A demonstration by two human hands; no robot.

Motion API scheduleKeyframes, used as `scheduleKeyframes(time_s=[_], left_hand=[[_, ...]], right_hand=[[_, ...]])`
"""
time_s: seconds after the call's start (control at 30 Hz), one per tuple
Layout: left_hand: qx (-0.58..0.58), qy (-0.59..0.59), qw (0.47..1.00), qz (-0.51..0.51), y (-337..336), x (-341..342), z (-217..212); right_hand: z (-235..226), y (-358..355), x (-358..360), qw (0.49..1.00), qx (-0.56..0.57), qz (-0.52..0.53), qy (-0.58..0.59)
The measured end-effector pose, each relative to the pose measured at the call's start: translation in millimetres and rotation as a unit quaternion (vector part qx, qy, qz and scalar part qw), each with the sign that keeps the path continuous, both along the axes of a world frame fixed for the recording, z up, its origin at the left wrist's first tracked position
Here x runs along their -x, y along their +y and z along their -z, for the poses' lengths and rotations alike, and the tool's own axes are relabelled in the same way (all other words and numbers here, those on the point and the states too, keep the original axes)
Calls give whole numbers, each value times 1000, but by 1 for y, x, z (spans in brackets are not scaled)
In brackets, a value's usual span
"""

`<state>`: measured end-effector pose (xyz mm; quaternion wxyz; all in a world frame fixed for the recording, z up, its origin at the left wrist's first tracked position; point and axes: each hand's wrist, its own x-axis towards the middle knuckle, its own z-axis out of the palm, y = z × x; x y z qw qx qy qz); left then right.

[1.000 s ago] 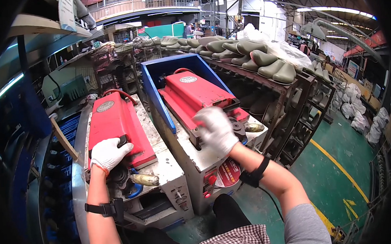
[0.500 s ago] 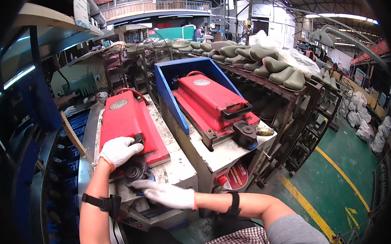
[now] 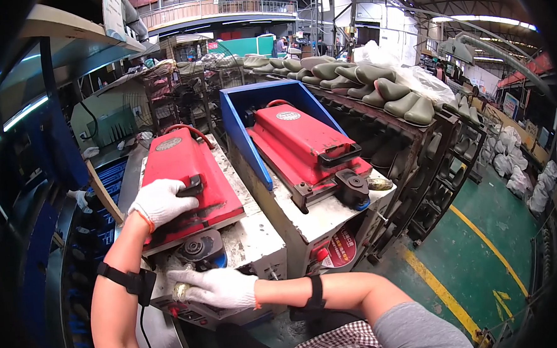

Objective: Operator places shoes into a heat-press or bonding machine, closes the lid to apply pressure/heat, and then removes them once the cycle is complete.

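My left hand [image 3: 161, 203], in a white knit glove, is at the black handle [image 3: 192, 186] of a red metal cover [image 3: 180, 159] on the left machine, its fingers curled over the handle. The cover's front edge stands above the white machine top [image 3: 244, 239]. In front of it sits a black round fitting [image 3: 197, 249] with a blue base. My right hand [image 3: 221, 288], gloved too, closes over a lever handle wrapped in yellowish tape [image 3: 181, 292] at the machine's front. Part of its grip is hidden by the fingers.
To the right stands a second machine with a red cover [image 3: 301, 135] and blue guard [image 3: 245, 138]. Behind it, olive rubber shoes [image 3: 407, 107] lie piled on a rack. A blue-framed unit and wooden strip [image 3: 103, 189] flank the left. Yellow lines cross the green floor [image 3: 483, 226].
The red cover's front edge has risen with my left hand, uncovering more of the black fitting. My right hand has moved left and down onto the taped lever handle.
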<state>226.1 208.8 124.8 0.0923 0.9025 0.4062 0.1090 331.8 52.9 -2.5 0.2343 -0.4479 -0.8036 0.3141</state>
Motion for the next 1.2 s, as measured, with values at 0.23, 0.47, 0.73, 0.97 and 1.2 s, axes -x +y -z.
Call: scheduleKeyframes(time_s=[0.23, 0.47, 0.73, 0.97, 1.2], left_hand=[[-255, -184, 948, 56, 32, 6, -50], [-463, -125, 875, -62, 53, 43, -39], [-361, -247, 899, -13, 12, 63, 18], [135, -589, 793, -77, -44, 116, 126], [455, -791, 407, 40, -78, 119, 148]], right_hand=[[-12, 46, -68, 942, -311, 105, 73], [-25, 195, -88, 957, -64, 244, -146], [-5, 278, -22, 937, 8, 204, -284], [-53, 223, -62, 913, 233, 141, 304], [-53, 87, 21, 837, 196, -95, 502]])
